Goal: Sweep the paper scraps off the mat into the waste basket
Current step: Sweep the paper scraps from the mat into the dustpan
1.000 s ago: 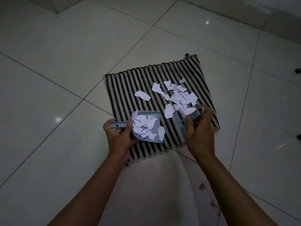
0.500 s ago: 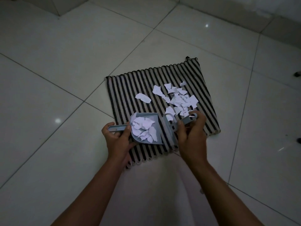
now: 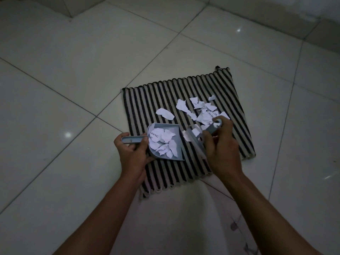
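Paper scraps (image 3: 201, 111) are lying on the striped mat (image 3: 184, 92) beyond the right hand (image 3: 221, 150), its grip closing around the brush (image 3: 197, 142); the left hand (image 3: 131, 153) is gripping the loaded dustpan (image 3: 165, 142) by its handle.

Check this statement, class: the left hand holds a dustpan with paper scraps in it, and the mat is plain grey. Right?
Not quite. The head view shows the mat striped black and cream. The left hand does hold the dustpan with paper scraps in it.

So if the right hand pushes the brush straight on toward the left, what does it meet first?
Most likely the loose scrap just ahead of the brush held by the right hand, then the open mouth of the dustpan. How high the brush is above the mat is unclear.
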{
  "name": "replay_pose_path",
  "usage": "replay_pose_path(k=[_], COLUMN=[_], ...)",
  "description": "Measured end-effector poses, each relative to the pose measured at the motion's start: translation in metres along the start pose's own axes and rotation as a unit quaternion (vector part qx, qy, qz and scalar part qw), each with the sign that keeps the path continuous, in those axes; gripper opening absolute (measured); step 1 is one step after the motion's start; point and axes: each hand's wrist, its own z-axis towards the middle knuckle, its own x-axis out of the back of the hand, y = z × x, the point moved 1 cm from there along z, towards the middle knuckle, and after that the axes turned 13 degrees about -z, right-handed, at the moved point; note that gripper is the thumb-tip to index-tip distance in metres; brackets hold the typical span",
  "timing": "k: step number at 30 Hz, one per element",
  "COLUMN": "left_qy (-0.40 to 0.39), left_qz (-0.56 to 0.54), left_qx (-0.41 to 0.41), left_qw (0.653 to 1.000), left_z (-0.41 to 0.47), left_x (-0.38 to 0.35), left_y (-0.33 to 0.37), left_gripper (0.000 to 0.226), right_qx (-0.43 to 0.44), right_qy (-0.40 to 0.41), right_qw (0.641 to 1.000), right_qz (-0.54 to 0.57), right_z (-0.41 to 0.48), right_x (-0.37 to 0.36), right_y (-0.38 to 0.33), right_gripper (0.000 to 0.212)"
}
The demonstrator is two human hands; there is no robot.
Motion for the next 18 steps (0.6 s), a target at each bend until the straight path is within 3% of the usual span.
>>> replay_pose_path(k=[4,10,15,18], left_qy=[-0.015,-0.022,-0.023,-0.017], left_qz=[0.014,0.010,0.016,0.013], left_qx=[-0.008,-0.001,-0.002,0.003], left_qw=[1.000,1.000,1.000,1.000], left_z=[0.002,0.003,0.003,0.004], left_x=[-0.001,-0.004,-0.001,-0.001], left_y=[0.000,-0.001,-0.001,-0.002], left_gripper=[0.050,0.049,0.049,0.048], right_qx=[-0.038,0.019,-0.043,-0.021], right_qy=[0.047,-0.018,0.040,-0.031], right_qw=[0.998,0.999,0.998,0.999], right_qz=[-0.022,-0.024,0.013,0.003], right_z=[0.007,-0.004,0.008,0.001], right_x=[0.003,-0.010,-0.001,-0.014], right_y=[0.008,-0.003,0.007,-0.003], right_gripper=[0.035,0.026,0.034,0.030])
